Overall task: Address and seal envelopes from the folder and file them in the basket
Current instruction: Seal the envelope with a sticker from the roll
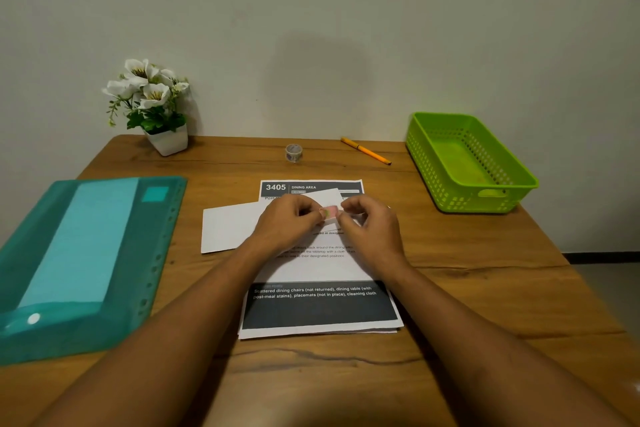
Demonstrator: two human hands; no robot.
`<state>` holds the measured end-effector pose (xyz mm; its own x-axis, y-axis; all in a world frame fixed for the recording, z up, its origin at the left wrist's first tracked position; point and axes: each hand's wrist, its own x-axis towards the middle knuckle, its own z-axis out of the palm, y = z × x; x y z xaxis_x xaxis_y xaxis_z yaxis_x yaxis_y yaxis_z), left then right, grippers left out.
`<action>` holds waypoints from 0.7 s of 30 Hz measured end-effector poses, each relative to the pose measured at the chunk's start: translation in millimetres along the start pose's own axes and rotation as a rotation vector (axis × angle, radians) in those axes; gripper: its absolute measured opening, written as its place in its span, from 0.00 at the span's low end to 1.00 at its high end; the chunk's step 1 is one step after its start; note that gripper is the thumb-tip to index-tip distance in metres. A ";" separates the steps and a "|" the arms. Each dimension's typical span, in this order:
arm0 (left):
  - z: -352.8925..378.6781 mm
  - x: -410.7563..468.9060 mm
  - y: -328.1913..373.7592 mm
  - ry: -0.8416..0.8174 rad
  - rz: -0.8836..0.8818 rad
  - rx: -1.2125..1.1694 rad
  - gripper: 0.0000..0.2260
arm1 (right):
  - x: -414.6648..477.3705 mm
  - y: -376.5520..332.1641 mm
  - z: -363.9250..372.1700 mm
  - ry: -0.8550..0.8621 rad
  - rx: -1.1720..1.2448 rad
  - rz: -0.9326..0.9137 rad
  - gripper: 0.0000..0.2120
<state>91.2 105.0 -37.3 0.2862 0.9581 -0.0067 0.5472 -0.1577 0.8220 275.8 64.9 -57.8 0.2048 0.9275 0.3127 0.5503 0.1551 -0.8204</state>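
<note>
Plain grey-green wall stands behind a wooden table [485,288] seen from above. On the far left sits a potted white flower [149,104]; a teal folder [86,263] lies open at the near left, with what looks like pale paper showing through its cover. At the far right is an empty green basket [467,163], with an orange pen [365,150] and a small roll of tape [293,152] along the far edge of the table.

A white envelope [228,229] lies in the middle, resting partly on a printed sheet [318,305] and partly on the bare wood to its left. Its flap seems to point toward the far side, though the hands cover much of it.

Both forearms reach in from the near edge and meet over the envelope. The left hand [287,222] and right hand [370,222] are each closed in a fingertip pinch on a short pinkish strip of tape [329,211], stretched between them just above the paper, knuckles up and wrists low.

My guess is the strip is meant for sealing the flap. It will be feather-light, limp and sticky, prone to curling onto itself or the fingers, so holding only its two ends under slight tension suits it. The envelope is thin, light and easily creased or slid; it is best pressed flat while taping and lifted afterwards by an edge.
</note>
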 end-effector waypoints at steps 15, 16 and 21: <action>-4.7 0.3 2.7 0.269 0.265 0.200 0.10 | 6.3 8.6 4.3 -0.064 0.065 0.071 0.08; -5.6 1.0 0.9 0.274 0.288 0.272 0.10 | 6.6 9.6 4.9 -0.063 0.065 0.072 0.08; 0.0 2.9 -13.5 0.185 0.243 0.446 0.18 | 6.8 10.1 6.2 -0.074 0.073 0.088 0.07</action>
<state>84.7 109.9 -48.4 0.3247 0.9012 0.2872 0.7748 -0.4275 0.4657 277.7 74.9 -67.0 0.1885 0.9607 0.2038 0.4716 0.0935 -0.8768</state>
